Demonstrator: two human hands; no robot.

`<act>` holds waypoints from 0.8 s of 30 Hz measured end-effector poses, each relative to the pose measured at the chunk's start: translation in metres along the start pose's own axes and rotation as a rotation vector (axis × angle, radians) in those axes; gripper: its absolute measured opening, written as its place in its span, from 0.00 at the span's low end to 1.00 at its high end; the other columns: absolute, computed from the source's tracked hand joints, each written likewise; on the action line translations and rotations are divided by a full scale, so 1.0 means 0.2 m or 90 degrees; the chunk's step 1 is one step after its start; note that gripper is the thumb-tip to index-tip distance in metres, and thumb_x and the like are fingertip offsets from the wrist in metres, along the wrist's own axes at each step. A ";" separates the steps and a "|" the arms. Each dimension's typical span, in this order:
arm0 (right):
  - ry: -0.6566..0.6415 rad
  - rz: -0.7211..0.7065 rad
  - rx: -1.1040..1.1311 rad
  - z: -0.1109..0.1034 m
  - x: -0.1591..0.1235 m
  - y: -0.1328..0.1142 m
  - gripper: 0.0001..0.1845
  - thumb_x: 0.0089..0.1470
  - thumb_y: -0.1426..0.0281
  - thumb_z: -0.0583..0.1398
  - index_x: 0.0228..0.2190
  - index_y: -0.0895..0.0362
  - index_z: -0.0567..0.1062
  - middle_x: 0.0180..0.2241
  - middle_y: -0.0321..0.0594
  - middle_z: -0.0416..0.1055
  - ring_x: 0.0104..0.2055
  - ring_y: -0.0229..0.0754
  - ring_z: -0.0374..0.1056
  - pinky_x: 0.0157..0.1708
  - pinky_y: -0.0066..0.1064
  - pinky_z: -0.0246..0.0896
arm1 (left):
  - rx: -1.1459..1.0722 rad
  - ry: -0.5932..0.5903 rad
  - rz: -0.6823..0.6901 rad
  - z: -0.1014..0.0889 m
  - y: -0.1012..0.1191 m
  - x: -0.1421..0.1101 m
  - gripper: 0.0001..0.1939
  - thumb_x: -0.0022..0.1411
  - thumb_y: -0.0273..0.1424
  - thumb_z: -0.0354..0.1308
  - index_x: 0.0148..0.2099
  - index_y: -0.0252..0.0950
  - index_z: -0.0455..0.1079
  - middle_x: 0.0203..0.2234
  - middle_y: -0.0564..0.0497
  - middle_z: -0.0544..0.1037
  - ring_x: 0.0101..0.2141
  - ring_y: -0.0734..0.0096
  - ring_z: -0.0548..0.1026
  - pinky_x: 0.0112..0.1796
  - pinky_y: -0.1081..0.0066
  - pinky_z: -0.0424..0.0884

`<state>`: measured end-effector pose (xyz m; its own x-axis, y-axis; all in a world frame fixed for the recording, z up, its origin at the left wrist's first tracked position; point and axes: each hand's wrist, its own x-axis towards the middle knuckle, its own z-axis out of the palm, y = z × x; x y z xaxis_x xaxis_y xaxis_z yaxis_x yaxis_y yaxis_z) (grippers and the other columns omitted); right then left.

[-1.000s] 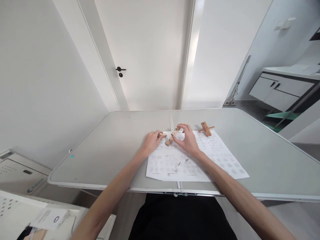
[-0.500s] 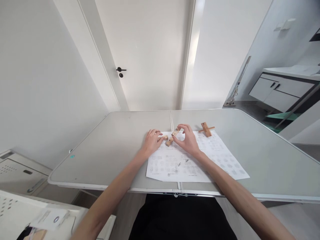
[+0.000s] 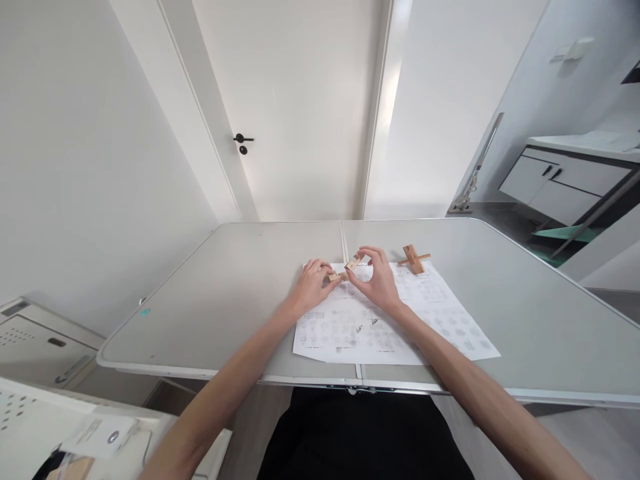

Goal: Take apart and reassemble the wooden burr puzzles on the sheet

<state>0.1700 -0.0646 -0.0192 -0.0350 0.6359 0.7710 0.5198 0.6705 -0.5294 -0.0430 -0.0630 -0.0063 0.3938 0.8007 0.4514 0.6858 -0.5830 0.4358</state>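
Note:
My left hand (image 3: 313, 288) is closed, with its thumb and fingers pinching a small light wooden block (image 3: 335, 277) just above a printed paper sheet (image 3: 345, 333). My right hand (image 3: 379, 279) grips another notched wooden block (image 3: 353, 263) between thumb and fingertips. This block is held at a tilt, very close to the piece in the left hand; whether the two touch I cannot tell. Farther right, a cross of joined wooden pieces (image 3: 415, 260) lies at the sheet's upper edge, apart from both hands.
The sheet rests on a grey folding table (image 3: 225, 287) with a seam down its middle. Beyond it is a white door (image 3: 300, 120) with a black handle. A pale perforated cabinet (image 3: 45, 347) stands at the lower left, and a white vanity unit (image 3: 565, 177) at the right.
My left hand has shifted slightly right, closer to my right hand. The wooden block that lay between the hands no longer shows separately. My right hand has stayed nearly in place.

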 end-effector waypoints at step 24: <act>-0.057 -0.030 0.042 0.00 -0.01 -0.08 0.22 0.58 0.64 0.65 0.53 0.50 0.67 0.54 0.50 0.69 0.53 0.54 0.69 0.47 0.49 0.72 | -0.857 -0.115 -0.346 -0.07 0.02 0.08 0.22 0.72 0.49 0.52 0.33 0.38 0.64 0.23 0.57 0.52 0.24 0.74 0.55 0.29 0.71 0.65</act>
<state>0.1620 -0.0770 -0.0123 -0.1362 0.6328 0.7622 0.4579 0.7225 -0.5180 -0.0428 -0.0536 0.0132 0.4177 0.9066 -0.0605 -0.2669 0.1861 0.9456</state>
